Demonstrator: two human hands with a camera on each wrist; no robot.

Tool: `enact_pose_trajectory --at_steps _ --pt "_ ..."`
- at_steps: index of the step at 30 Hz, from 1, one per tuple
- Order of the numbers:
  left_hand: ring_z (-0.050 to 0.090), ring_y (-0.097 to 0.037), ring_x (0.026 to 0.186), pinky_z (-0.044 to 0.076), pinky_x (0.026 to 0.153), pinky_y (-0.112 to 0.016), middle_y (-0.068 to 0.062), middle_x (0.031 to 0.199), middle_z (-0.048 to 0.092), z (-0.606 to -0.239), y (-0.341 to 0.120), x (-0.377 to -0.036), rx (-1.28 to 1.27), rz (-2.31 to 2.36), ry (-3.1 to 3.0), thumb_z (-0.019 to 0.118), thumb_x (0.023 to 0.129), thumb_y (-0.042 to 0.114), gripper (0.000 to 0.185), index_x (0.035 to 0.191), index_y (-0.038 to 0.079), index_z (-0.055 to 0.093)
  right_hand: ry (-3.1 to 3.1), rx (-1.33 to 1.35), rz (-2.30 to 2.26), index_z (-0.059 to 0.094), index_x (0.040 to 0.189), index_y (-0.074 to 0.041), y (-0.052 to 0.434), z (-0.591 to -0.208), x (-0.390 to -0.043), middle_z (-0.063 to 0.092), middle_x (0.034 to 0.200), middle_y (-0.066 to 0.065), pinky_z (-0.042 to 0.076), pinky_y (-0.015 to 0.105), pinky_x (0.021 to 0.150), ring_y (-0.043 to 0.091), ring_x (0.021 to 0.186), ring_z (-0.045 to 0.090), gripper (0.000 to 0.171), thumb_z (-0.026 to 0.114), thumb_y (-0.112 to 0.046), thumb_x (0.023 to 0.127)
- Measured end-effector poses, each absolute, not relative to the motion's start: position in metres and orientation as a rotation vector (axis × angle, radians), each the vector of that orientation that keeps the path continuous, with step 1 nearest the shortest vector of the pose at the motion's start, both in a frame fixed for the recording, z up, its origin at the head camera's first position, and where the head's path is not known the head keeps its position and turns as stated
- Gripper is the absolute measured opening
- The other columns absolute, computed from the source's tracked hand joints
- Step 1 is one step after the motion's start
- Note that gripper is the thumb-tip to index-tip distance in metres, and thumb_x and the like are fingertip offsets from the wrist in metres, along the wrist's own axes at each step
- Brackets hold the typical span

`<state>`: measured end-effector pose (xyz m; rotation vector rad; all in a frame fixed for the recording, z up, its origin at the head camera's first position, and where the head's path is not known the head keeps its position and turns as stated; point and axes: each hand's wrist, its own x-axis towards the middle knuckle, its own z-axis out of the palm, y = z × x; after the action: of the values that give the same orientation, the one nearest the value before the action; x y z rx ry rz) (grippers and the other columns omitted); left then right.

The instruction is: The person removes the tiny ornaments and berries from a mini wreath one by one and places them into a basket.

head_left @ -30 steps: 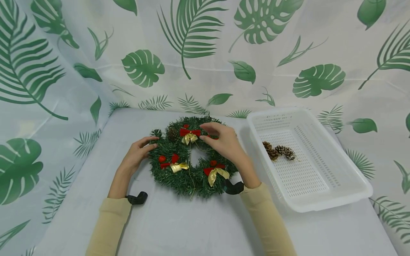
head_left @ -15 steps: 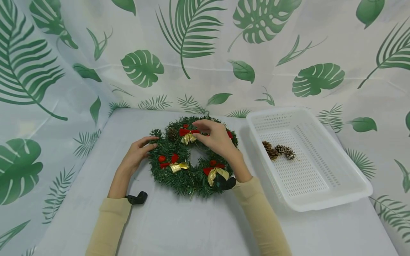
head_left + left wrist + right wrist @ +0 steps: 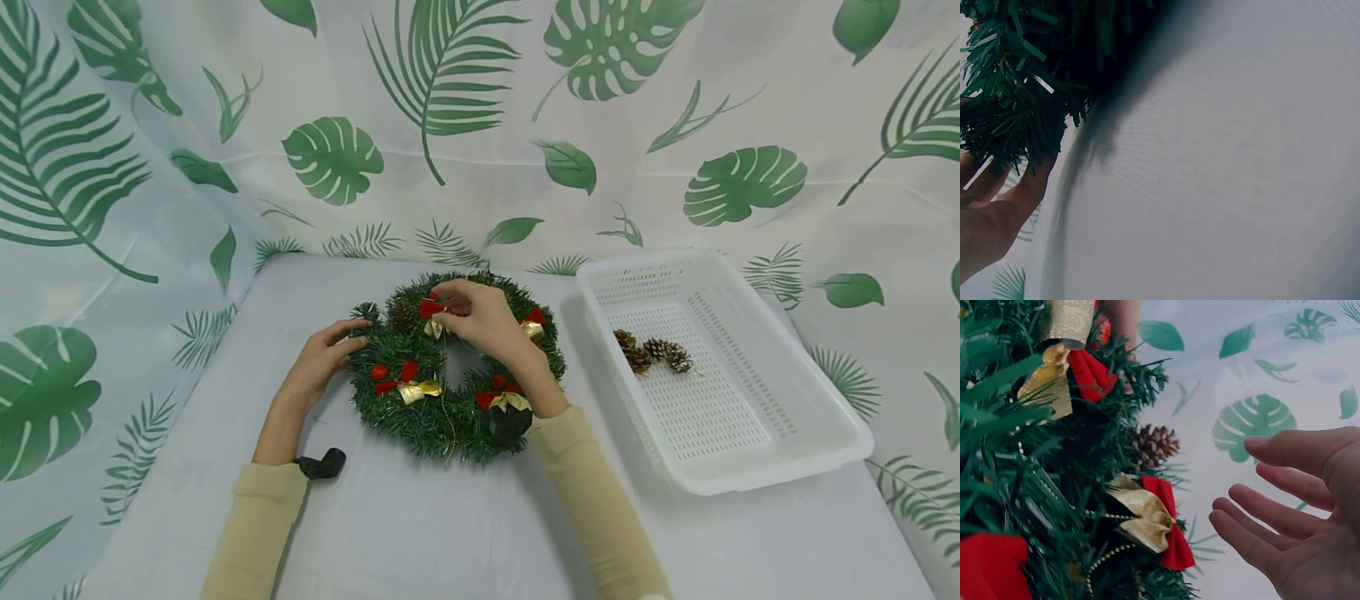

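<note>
In the head view, a green wreath (image 3: 450, 371) lies flat on the grey-white table (image 3: 420, 533), a little left of the frame's centre. The left hand (image 3: 318, 362) rests at the wreath's left edge, fingers fairly straight, their tips touching the green needles. The right hand (image 3: 487, 325) hovers over the top of the ring, fingers loosely bent, with its fingertips at the red and gold bow (image 3: 433, 315) there; whether they pinch it cannot be told from this view. Other bows sit at the lower left (image 3: 408, 385) and lower middle of the ring. To the right of centre stands a white perforated basket (image 3: 750, 467) with pine cones (image 3: 651, 354) inside. A leaf-print sheet (image 3: 600, 125) fills the top of the frame.

In the left wrist view, the wreath's needles (image 3: 1022, 81) fill the upper left corner, and the left hand (image 3: 991, 212) at the lower left lays straight fingers against their underside.

In the right wrist view, the wreath (image 3: 1041, 487) fills the left half, with a bow (image 3: 1150, 522) at lower centre and a pine cone (image 3: 1155, 445) fixed among the needles just above it. The right hand (image 3: 1297, 512) at the lower right is spread, fingers relaxed, holding nothing, apart from the bow.
</note>
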<state>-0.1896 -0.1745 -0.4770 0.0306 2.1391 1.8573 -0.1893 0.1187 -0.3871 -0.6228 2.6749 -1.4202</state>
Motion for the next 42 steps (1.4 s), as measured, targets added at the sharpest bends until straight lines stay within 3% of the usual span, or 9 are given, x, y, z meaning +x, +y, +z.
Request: enact_pose_trajectory --at_steps 11,30,42 --pt "0.034 -0.036 0.149 0.035 0.112 -0.056 -0.008 0.168 0.029 -0.478 -0.175 -0.190 0.039 1.862 2.133 0.063 0.104 0.032 0.051 0.149 0.011 0.053 2.616 -0.593 -1.402 0.064 0.137 -0.005 0.101 -0.398 -0.197 0.067 0.134 0.016 0.055 0.039 0.099 0.031 0.121 0.065 0.041 0.071 -0.016 0.099" --pt "0.038 -0.037 0.145 0.034 0.114 -0.060 -0.010 0.164 0.034 -0.478 -0.173 -0.192 0.044 1.864 2.135 0.063 0.104 0.031 0.051 0.149 0.010 0.053 2.629 -0.595 -1.221 0.058 0.144 -0.007 0.071 -0.393 -0.216 0.062 0.141 0.014 0.053 0.041 0.102 0.030 0.125 0.061 0.047 0.070 -0.015 0.099" --pt "0.041 -0.036 0.142 0.039 0.108 -0.052 -0.009 0.164 0.034 -0.479 -0.175 -0.193 0.046 1.868 2.129 0.063 0.104 0.030 0.049 0.148 0.010 0.055 2.642 -0.582 -1.171 0.058 0.144 -0.007 0.061 -0.397 -0.228 0.063 0.139 0.014 0.051 0.043 0.104 0.031 0.129 0.059 0.047 0.070 -0.014 0.099"
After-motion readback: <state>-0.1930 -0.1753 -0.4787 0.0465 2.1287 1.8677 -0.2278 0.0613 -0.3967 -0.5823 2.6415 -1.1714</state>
